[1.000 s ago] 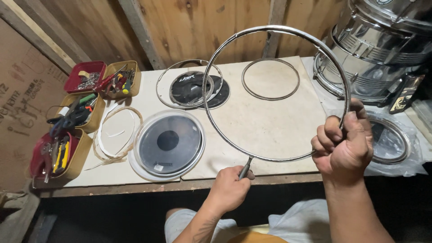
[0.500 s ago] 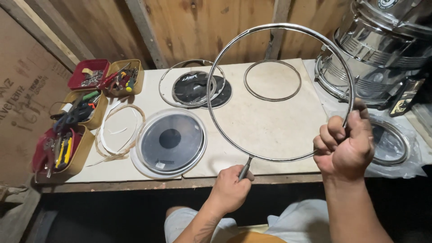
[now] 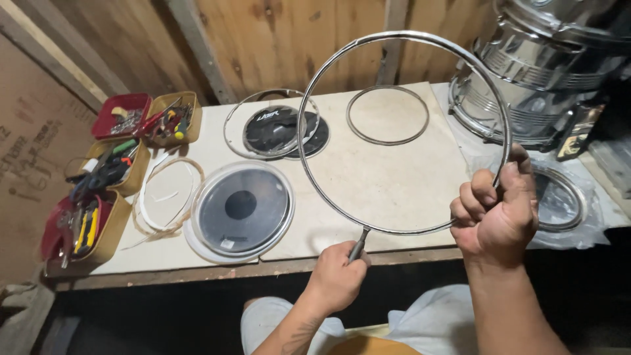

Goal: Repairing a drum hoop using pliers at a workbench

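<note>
My right hand point(image 3: 496, 210) grips the lower right of a large chrome hoop point(image 3: 315, 85), held up tilted over the workbench point(image 3: 388, 177). My left hand point(image 3: 336, 279) is closed on a small dark-handled tool point(image 3: 358, 244) whose tip touches the hoop's bottom edge. Beneath the hoop, on the bench, lie a clear drumhead with a black centre dot point(image 3: 241, 208), a black drumhead inside a metal hoop point(image 3: 273, 125) and a smaller bare hoop point(image 3: 388, 115).
Several small trays of hand tools point(image 3: 108, 171) line the bench's left end, beside a coiled pale ring point(image 3: 164, 194). A chrome drum shell point(image 3: 539, 72) stands at back right, with another hooped head on plastic sheet point(image 3: 559, 197) beside it. Wooden planks form the wall behind.
The view has shifted slightly; the hoop and both hands keep nearly the same pose, with the tool still at the hoop's bottom edge.
</note>
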